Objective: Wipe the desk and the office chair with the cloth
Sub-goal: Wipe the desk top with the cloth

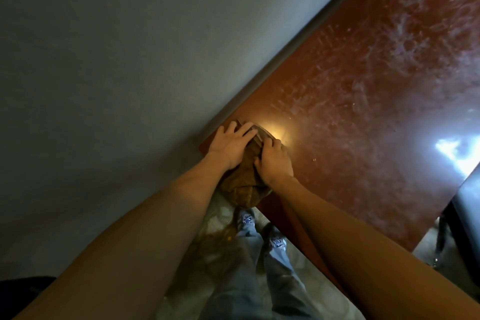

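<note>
Under left hand and right hand, cloth covers desk corner.

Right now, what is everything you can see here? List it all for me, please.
desk: one, reddish-brown with whitish smears, against the wall, filling the right
cloth: one, brown, bunched at the desk's near corner, hanging over its edge
wall: one, grey, left
floor: pale, patterned, below the desk
dark furniture: one, black, right edge, cut off, kind unclear
trousers: one pair, grey-blue, bottom centre
shoes: two, pale patterned, on the floor
left hand: flat on the cloth
right hand: fingers curled round the cloth
</note>
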`<state>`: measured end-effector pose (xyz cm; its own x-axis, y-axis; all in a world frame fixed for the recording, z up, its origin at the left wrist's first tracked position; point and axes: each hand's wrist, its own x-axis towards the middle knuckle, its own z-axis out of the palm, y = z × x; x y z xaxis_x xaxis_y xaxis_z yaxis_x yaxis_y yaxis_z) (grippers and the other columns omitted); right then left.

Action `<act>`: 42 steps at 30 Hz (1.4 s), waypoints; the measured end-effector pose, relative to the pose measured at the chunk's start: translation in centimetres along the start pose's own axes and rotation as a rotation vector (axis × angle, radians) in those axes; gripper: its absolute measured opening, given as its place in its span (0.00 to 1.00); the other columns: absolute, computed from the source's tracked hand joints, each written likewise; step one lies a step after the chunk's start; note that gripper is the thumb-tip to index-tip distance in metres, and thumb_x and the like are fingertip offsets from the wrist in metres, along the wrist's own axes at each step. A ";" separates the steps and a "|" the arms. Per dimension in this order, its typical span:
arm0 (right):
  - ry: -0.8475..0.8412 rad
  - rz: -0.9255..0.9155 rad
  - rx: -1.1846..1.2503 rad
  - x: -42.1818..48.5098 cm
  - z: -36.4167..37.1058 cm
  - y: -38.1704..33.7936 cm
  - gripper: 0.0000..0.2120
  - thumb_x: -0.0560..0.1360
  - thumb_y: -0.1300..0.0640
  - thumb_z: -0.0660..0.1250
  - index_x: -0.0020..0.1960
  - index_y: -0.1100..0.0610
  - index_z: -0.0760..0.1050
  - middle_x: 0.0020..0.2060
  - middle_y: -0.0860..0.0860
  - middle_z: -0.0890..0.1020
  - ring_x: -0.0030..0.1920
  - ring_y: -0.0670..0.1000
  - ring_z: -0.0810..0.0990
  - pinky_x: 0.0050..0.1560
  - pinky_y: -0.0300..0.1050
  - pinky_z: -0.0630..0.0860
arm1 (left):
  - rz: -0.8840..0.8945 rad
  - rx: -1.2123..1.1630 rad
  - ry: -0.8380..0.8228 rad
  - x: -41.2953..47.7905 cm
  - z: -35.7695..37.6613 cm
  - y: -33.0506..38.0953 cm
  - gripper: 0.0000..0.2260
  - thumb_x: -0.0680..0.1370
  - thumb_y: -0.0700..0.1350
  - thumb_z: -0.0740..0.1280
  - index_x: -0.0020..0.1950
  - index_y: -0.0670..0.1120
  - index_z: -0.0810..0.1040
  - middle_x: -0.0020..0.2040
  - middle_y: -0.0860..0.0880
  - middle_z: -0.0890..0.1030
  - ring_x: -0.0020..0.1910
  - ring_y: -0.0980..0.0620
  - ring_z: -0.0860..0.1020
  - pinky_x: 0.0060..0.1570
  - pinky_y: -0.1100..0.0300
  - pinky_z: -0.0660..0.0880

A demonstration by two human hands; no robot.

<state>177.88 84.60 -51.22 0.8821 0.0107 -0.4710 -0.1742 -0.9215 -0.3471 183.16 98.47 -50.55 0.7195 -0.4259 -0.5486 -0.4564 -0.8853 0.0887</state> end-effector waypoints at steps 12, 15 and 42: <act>0.020 -0.099 0.244 -1.8 -1.6 0.9 0.10 0.83 0.55 0.59 0.59 0.61 0.66 0.53 0.59 0.78 0.52 0.60 0.78 0.46 0.51 0.72 | 0.041 0.057 0.335 -3.1 -0.8 0.7 0.20 0.78 0.46 0.63 0.70 0.51 0.67 0.63 0.44 0.71 0.61 0.42 0.68 0.60 0.47 0.63; 0.040 -0.210 0.245 -2.9 -2.9 0.9 0.08 0.83 0.54 0.59 0.57 0.58 0.64 0.49 0.58 0.79 0.46 0.60 0.79 0.41 0.49 0.68 | 0.091 0.039 0.354 -4.3 -1.4 0.8 0.17 0.77 0.47 0.63 0.66 0.48 0.72 0.67 0.46 0.72 0.68 0.42 0.65 0.68 0.44 0.58; 0.302 -0.486 0.235 -9.0 -14.8 4.0 0.07 0.82 0.46 0.60 0.55 0.49 0.70 0.40 0.51 0.82 0.40 0.57 0.80 0.38 0.55 0.76 | -0.371 -0.496 0.349 -11.3 -7.2 7.0 0.25 0.76 0.73 0.58 0.40 0.53 0.79 0.38 0.53 0.80 0.42 0.48 0.79 0.41 0.53 0.73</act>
<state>175.76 75.10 -36.36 0.9637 0.2660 0.0247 0.2176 -0.7281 -0.6501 175.57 95.74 -37.76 0.9448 -0.0412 -0.3249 0.0838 -0.9286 0.3615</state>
